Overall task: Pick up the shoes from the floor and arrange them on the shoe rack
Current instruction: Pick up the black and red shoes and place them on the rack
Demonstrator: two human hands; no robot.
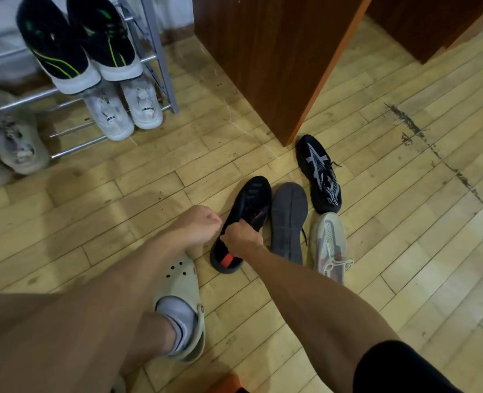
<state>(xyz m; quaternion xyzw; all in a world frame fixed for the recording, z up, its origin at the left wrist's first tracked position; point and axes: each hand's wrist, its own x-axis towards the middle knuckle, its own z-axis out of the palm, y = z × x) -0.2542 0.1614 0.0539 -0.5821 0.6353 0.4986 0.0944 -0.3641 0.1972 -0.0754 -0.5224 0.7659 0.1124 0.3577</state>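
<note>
Several shoes lie on the wooden floor in front of me. My right hand (241,234) grips the collar of a black shoe with an orange heel tab (251,202), which rests on the floor. Beside it a matching shoe (289,219) lies sole up. Further right are a black shoe with grey stripes (318,171) and a beige shoe with red accents (329,242). My left hand (199,224) hovers just left of the black shoe, fingers curled into a fist, holding nothing. The metal shoe rack (155,46) stands at the upper left.
The rack holds black-and-green sneakers (64,43), white sneakers (121,109) and beige sneakers (16,143). A brown wooden cabinet (268,58) stands behind the loose shoes. My left foot wears a beige clog (182,282) close to the black shoe.
</note>
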